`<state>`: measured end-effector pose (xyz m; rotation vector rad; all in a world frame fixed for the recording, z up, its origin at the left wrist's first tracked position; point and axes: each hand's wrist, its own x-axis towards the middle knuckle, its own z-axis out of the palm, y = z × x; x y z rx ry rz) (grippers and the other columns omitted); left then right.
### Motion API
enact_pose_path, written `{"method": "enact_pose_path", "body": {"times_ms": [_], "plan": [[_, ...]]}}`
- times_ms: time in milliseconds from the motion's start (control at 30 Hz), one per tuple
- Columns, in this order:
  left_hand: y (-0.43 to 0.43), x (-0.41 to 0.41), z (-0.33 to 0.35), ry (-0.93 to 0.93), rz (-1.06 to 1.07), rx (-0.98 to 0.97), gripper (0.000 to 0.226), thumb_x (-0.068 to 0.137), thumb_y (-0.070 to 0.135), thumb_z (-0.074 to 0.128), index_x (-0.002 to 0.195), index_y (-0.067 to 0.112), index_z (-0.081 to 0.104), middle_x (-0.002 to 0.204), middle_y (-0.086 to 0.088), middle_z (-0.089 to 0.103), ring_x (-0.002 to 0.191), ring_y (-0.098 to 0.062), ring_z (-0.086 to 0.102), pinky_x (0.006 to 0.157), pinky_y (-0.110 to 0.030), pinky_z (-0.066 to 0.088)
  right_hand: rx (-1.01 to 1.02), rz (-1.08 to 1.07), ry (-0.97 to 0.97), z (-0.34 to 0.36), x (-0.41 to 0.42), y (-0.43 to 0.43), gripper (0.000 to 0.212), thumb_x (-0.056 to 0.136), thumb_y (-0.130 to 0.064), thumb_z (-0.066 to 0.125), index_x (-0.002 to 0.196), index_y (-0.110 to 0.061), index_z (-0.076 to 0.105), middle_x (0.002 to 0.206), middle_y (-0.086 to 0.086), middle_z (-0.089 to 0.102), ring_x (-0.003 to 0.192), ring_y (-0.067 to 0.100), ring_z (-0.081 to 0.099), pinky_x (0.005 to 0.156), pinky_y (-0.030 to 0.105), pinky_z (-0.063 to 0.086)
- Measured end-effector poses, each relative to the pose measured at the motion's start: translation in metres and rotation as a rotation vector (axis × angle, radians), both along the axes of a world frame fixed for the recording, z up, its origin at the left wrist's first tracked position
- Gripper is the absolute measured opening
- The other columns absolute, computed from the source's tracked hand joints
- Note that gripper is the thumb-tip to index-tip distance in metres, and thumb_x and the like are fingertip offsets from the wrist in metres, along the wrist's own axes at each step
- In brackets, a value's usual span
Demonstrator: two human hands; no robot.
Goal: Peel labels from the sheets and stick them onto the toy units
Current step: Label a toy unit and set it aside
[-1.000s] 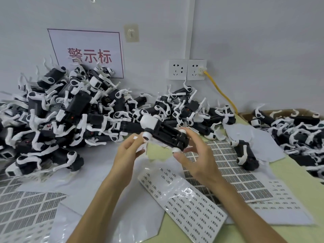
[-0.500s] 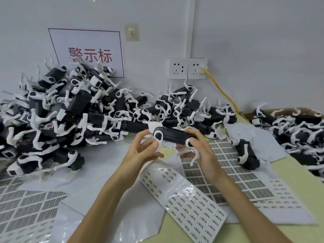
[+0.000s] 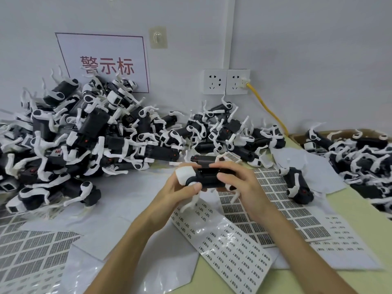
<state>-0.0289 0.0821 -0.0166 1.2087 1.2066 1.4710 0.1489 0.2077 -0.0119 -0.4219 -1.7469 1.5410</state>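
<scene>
While a heap of toy units, black bodies with white legs, is lying piled against the wall at the far left beneath a white sign with red characters, a grey label sheet is lying flat at the lower left; nearer the middle, the left hand is gripping the white head end of one toy unit, its thumb pressing on a round white joint and its fingers curling round the far side; this toy unit is being held level in the air just above the sheets, its white legs hanging down; the right hand is gripping the black body from the other end, fingers curling over the top; below both hands a barcode sheet is lying slantwise on the table, partly overlapping a gridded sheet; a lone toy is lying on that gridded sheet, near the right hand; on the wall behind, a yellow cable is running down from a double socket; at the far right a cardboard box is holding more toys.
</scene>
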Motion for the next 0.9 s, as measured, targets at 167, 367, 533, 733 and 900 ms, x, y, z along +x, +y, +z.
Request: {"method": "enact_pose_path", "body": {"times_ms": [167, 367, 533, 733, 900], "plan": [[0.002, 0.005, 0.002, 0.117, 0.085, 0.026, 0.052, 0.075, 0.045, 0.079, 0.116, 0.019, 0.061, 0.085, 0.008, 0.066, 0.079, -0.007, 0.061, 0.066, -0.015, 0.047, 0.058, 0.063, -0.056, 0.000, 0.001, 0.001, 0.033, 0.086, -0.018, 0.059, 0.109, -0.009, 0.080, 0.133, -0.007, 0.067, 0.125, 0.014, 0.062, 0.078, 0.015, 0.056], [0.003, 0.006, 0.002, 0.123, 0.160, -0.024, 0.068, 0.068, 0.058, 0.074, 0.118, 0.013, 0.062, 0.090, 0.007, 0.068, 0.082, -0.004, 0.062, 0.069, -0.016, 0.049, 0.157, 0.086, -0.060, -0.002, 0.003, 0.002, 0.026, 0.092, -0.014, 0.071, 0.117, -0.010, 0.077, 0.136, -0.004, 0.066, 0.129, 0.016, 0.060, 0.104, 0.040, 0.054], [0.004, 0.006, 0.001, 0.098, 0.187, -0.004, 0.063, 0.071, 0.063, 0.071, 0.123, 0.028, 0.066, 0.104, 0.015, 0.075, 0.098, 0.000, 0.068, 0.081, -0.015, 0.053, 0.162, -0.032, -0.008, -0.003, 0.002, 0.001, 0.023, 0.084, -0.019, 0.077, 0.106, -0.015, 0.081, 0.117, -0.003, 0.075, 0.114, 0.017, 0.069, 0.097, 0.040, 0.058], [0.007, -0.007, -0.007, 0.722, 0.529, -0.217, 0.062, 0.070, 0.091, 0.045, 0.100, 0.040, 0.065, 0.090, 0.018, 0.072, 0.081, 0.001, 0.066, 0.076, -0.028, 0.049, 0.227, -0.364, 0.025, -0.006, 0.002, 0.012, 0.018, 0.087, -0.012, 0.080, 0.103, -0.019, 0.082, 0.109, -0.008, 0.076, 0.109, 0.005, 0.068, 0.092, 0.026, 0.057], [0.007, -0.015, -0.009, 0.808, 0.463, -0.352, 0.043, 0.076, 0.070, 0.054, 0.070, 0.030, 0.069, 0.064, 0.014, 0.066, 0.065, -0.008, 0.060, 0.064, -0.030, 0.041, 0.388, -0.559, -0.128, -0.011, 0.002, 0.017, 0.017, 0.086, -0.018, 0.081, 0.102, -0.024, 0.081, 0.110, -0.013, 0.071, 0.105, -0.005, 0.064, 0.085, 0.010, 0.050]]}}
